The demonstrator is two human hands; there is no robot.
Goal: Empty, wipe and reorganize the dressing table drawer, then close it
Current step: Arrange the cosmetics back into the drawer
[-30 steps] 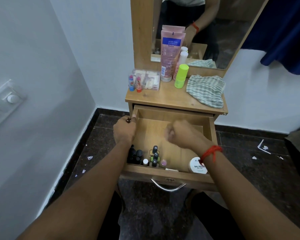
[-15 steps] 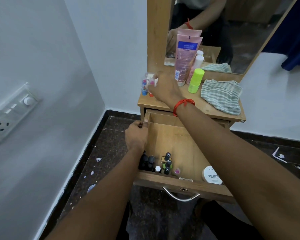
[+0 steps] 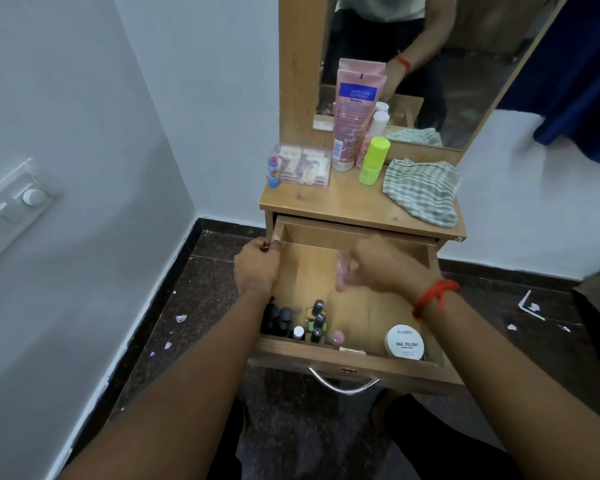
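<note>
The wooden drawer [image 3: 357, 367] is pulled out from the dressing table [image 3: 343, 206]. My left hand [image 3: 257, 268] grips the drawer's left wall near the back. My right hand [image 3: 378, 266], blurred by motion, is over the drawer's middle and holds a small pink bottle [image 3: 342, 271]. Several dark nail polish bottles [image 3: 303, 322] stand at the drawer's front left. A white nail polish remover jar [image 3: 404, 342] lies at its front right. On the tabletop stand a pink tube [image 3: 355, 116], a green bottle [image 3: 373, 161], a clear box [image 3: 303, 166] and a striped cloth [image 3: 423, 190].
A mirror [image 3: 413, 64] stands behind the tabletop. A white wall with a switch panel [image 3: 11, 209] is close on the left. The dark floor [image 3: 205, 289] carries paper scraps. A blue curtain [image 3: 582, 81] hangs at the right.
My right hand came back from the tabletop's left corner to over the drawer, now with a small pink bottle in it. The left hand stayed on the drawer's wall.
</note>
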